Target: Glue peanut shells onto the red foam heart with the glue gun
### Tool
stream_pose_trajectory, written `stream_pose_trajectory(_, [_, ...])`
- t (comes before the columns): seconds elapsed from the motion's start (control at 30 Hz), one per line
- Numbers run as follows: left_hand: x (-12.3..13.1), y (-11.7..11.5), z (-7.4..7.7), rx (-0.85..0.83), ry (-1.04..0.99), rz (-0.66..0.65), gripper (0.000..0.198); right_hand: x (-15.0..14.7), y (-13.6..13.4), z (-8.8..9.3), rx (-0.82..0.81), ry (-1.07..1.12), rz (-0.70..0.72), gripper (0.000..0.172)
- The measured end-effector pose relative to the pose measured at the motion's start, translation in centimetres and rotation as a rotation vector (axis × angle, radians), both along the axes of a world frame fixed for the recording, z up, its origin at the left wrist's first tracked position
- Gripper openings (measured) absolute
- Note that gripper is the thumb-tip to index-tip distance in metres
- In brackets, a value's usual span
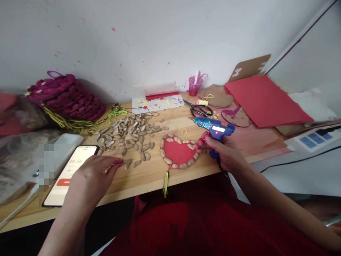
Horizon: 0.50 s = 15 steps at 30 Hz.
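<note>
My right hand (222,151) is wrapped round the grip of a blue glue gun (213,127) whose red light is on; its fingertips touch the right edge of a red heart (179,151) rimmed with peanut shells. A yellow loop tops the heart and a tassel hangs off the table edge. My left hand (92,172) reaches right with fingers pinched together at a peanut shell (128,163) at the near edge of a shell pile (128,133). Whether the shell is lifted I cannot tell.
A phone (69,174) showing a timer lies by my left wrist. Black scissors (200,110), a pink cup (195,85), red paper sheets (262,101), cardboard cut-outs and a power strip (314,138) lie right. A purple woven piece (66,97) sits back left.
</note>
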<state>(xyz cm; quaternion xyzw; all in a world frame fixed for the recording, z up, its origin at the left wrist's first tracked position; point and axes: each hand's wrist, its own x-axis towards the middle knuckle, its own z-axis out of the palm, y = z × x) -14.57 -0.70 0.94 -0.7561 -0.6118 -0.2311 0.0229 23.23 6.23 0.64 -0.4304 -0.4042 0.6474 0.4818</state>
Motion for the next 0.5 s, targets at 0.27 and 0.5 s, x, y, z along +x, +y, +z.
stream_pose_trajectory(0.27, [-0.1,0.4,-0.9,-0.001,-0.034,-0.038,0.018,-0.1,0.5,0.6,0.002,0.012,-0.064,0.028])
stream_pose_trajectory(0.5, [2.9,0.1,1.6,-0.223,-0.657,0.32,0.019,-0.2,-0.9,1.4,-0.025,-0.011,0.013,0.024])
